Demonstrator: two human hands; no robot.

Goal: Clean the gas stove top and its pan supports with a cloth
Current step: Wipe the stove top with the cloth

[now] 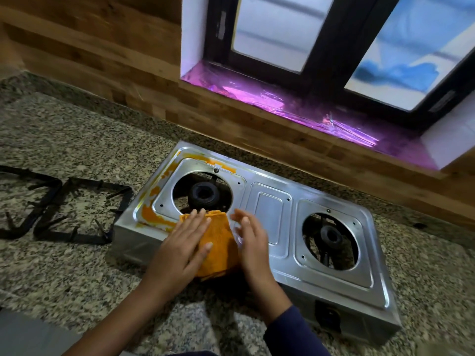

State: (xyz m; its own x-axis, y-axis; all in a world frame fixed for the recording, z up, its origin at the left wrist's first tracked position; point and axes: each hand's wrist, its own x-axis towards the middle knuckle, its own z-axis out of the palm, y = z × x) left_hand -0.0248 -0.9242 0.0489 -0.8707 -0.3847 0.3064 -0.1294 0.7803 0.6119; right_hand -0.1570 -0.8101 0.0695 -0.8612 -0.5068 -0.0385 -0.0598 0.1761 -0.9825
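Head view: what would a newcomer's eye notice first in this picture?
The orange cloth lies on the front edge of the steel gas stove, under the flat left hand, with the right hand beside it. Orange stains smear its left end. Two black pan supports lie on the granite counter nearby.

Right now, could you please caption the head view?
Left hand flat on orange cloth, right hand beside it, on stained gas stove; pan supports set aside.

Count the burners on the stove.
2. Left burner in the stove's opening beyond the cloth; right burner in the other opening. None looks hidden.
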